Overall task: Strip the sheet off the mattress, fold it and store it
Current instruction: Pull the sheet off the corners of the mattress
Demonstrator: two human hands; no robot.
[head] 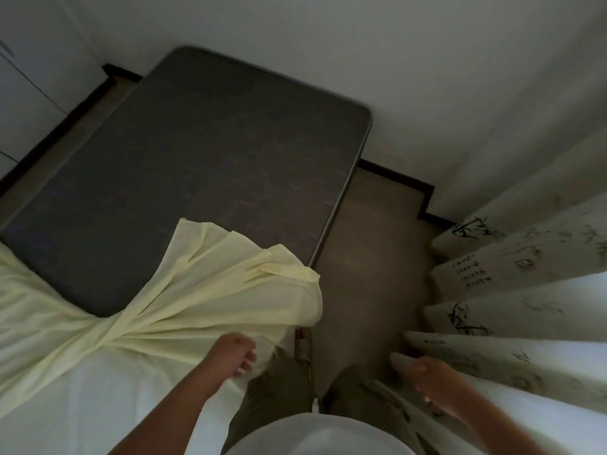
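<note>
A pale yellow sheet [197,300] lies bunched across the near end of a dark grey mattress [197,159], most of whose top is bare. The sheet trails off to the lower left. My left hand [235,354] grips a gathered fold of the sheet at the mattress's near right corner. My right hand [430,376] hangs over the floor strip to the right, beside the curtain, fingers loosely curled and holding nothing. It is blurred.
A pale curtain [525,290] with dark ink prints hangs in folds on the right. A narrow strip of beige floor [368,257] runs between mattress and curtain. White walls with dark skirting [394,178] stand behind. My legs and a foot [302,346] are below.
</note>
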